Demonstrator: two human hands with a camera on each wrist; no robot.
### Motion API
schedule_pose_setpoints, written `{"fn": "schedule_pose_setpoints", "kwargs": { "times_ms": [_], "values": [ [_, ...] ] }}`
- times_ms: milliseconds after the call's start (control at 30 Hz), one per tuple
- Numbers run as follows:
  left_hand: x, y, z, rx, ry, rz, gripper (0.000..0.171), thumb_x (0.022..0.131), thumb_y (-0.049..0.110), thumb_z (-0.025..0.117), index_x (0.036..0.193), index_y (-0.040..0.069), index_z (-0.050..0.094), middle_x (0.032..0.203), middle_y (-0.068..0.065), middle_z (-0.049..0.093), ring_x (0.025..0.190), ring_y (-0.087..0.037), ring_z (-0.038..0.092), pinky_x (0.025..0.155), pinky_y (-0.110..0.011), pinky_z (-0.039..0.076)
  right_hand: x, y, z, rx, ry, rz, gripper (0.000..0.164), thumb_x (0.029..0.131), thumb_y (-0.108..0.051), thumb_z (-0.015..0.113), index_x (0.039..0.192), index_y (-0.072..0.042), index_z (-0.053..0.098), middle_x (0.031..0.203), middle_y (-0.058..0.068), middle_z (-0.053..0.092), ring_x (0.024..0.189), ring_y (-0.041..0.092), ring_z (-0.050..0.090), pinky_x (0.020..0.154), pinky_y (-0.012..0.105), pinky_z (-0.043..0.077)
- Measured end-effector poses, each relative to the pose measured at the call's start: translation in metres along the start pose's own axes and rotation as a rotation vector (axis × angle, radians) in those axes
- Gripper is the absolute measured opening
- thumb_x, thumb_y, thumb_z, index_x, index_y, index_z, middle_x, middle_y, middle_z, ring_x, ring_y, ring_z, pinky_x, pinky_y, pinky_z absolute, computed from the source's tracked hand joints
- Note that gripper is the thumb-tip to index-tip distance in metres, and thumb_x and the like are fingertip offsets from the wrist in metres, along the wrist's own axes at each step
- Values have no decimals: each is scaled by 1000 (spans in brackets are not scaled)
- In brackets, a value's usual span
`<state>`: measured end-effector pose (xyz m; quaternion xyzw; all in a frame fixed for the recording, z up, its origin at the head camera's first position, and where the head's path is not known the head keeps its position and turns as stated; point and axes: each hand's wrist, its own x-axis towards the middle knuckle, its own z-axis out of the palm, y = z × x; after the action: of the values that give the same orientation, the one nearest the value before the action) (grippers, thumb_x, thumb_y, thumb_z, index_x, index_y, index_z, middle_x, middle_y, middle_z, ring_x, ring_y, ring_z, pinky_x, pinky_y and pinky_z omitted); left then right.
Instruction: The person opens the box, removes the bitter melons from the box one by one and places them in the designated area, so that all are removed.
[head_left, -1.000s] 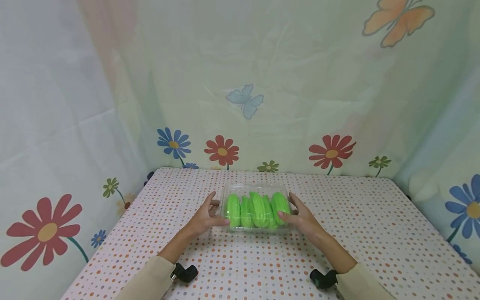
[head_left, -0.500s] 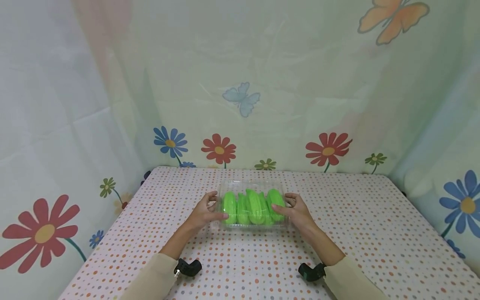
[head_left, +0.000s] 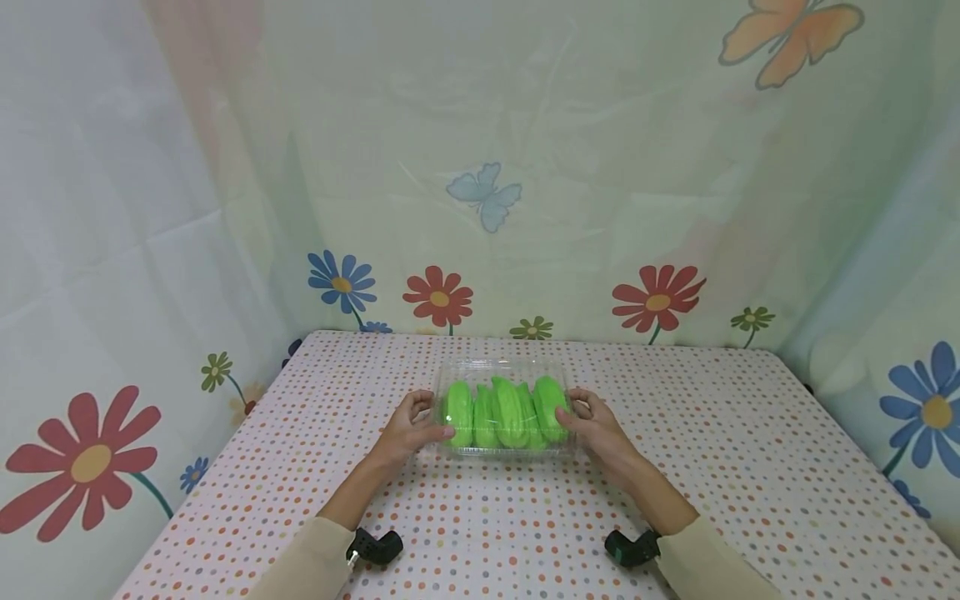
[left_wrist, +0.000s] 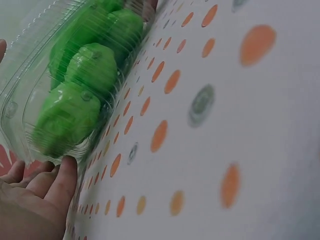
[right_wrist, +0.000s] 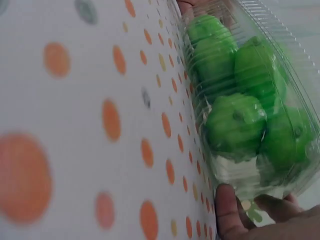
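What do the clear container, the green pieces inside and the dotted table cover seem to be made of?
Clear container: thin, glossy plastic, being see-through, ribbed and marked by highlights. Green pieces: perhaps foam or plastic, evenly bright green; the shiny wall in front leaves their finish uncertain. Dotted table cover: fabric or vinyl, fairly matte, without strong glare; which one is unclear.

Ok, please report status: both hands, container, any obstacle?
Left hand, right hand: holding opposite ends. Clear container: green pieces inside. No obstacle seen.
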<state>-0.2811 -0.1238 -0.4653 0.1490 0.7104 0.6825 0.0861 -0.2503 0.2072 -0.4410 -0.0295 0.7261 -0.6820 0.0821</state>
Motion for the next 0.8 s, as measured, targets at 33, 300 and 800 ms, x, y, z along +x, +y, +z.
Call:
{"fn": "schedule_pose_setpoints", "kwargs": {
  "times_ms": [33,300,800],
  "values": [
    [0,-1,0,-7,3,-1,96,81,28,82,152,-3,26,156,-28,30,148,-51,23,118,-55,33,-1,0,-2,19,-32,-5,73,102,-27,62,151,0,15,166,29,7,152,44,16,123,59,18],
    [-5,-2,2,-50,4,-12,92,82,24,81,153,-1,28,159,-26,29,147,-48,29,114,-53,39,-4,6,-15,24,-167,-14,91,87,-7,75,154,-9,13,167,17,21,143,34,38,122,56,20],
    [-12,2,1,-47,52,-4,90,77,15,89,149,-4,38,157,-27,35,143,-45,39,109,-40,47,-3,10,-13,21,-110,-13,94,82,-5,81,153,-3,21,162,22,29,141,35,40,116,42,35]
  ]
}}
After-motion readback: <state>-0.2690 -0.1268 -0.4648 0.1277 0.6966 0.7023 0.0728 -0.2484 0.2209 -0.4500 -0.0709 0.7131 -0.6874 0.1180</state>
